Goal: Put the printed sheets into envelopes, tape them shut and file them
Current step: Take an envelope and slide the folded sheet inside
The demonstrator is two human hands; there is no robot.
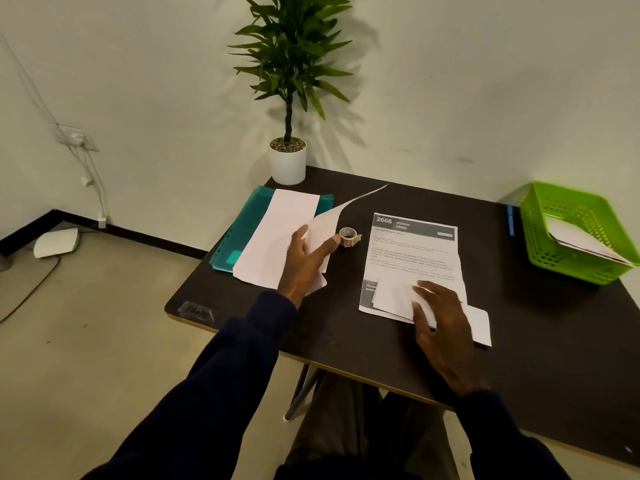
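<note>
printed sheet (414, 252) header "2666", "KITCHEN", title "Cereal Preparation", body txt too small to read

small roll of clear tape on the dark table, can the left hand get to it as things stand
Probably yes: the thumb of the left hand lies just beside the small roll of clear tape, only bare dark table between them. That hand seems busy with a lifted white sheet, though.

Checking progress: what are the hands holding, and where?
Left hand pinches curled white paper sheet by its near edge; right hand only presses white envelope.
</note>
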